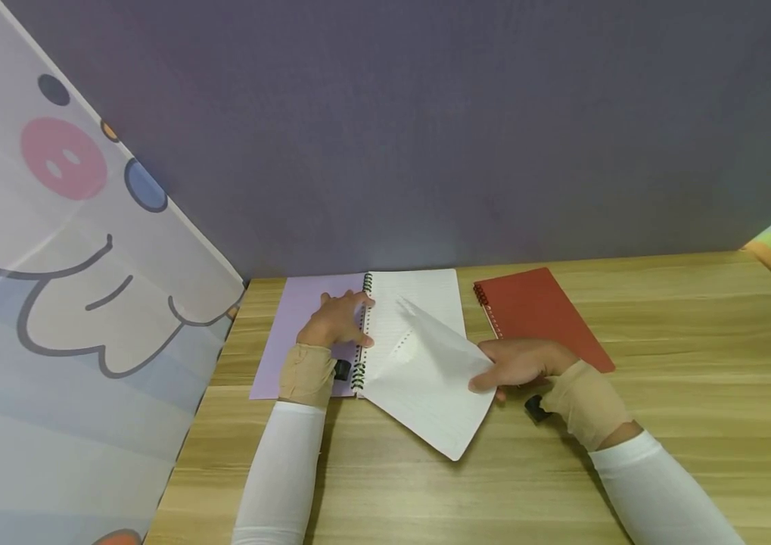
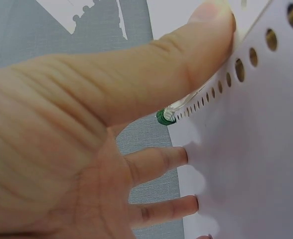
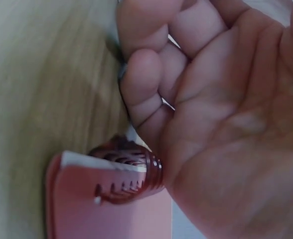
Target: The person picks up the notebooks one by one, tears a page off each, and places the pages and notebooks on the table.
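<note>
A spiral notebook lies open, its purple cover [image 1: 300, 303] to the left and its white lined pages [image 1: 419, 291] to the right of a green coil [image 1: 367, 283]. My left hand [image 1: 336, 322] rests over the coil with fingers spread; in the left wrist view its thumb [image 2: 186, 55] and fingertips touch the notebook beside a row of holes. My right hand [image 1: 520, 362] pinches the right edge of a white sheet [image 1: 439, 401], which is bent and slanted towards me. Part of the sheet's holed edge stands off the coil; its lower left corner is near the coil.
A red spiral notebook [image 1: 542, 310] lies at the right, partly behind my right hand. The wooden table [image 1: 385, 499] meets a grey panel [image 1: 426, 151] at the back. A cartoon-printed sheet [image 1: 72, 318] hangs at the left.
</note>
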Motion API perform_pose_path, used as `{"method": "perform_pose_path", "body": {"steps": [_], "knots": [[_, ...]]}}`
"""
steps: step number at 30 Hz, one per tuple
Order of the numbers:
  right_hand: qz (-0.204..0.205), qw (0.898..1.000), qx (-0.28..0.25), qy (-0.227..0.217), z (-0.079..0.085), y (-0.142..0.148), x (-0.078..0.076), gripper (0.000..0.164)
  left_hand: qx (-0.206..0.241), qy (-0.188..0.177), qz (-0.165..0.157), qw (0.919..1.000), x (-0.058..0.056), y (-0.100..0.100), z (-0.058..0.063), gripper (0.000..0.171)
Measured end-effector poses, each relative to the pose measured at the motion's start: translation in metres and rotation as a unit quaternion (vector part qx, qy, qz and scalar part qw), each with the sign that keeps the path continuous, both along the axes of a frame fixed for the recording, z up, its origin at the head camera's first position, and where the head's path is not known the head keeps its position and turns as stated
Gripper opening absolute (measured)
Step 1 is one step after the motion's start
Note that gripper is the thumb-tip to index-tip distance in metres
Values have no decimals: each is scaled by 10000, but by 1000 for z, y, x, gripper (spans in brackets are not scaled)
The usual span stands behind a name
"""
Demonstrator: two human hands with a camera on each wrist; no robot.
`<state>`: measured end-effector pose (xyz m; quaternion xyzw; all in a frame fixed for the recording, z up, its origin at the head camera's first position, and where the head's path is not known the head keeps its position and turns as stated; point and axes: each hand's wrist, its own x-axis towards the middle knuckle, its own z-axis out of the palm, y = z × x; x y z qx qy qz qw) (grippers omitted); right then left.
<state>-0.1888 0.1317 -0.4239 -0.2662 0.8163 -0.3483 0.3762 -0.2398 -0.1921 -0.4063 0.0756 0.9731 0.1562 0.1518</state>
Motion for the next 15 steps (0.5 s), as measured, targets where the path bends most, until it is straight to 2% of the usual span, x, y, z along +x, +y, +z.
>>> {"method": "perform_pose_path", "body": {"steps": [15], "knots": [[-94,9998,-77,-175,-1,3,-2,42,-47,5,-1,10000,0,0,-1,81]]}}
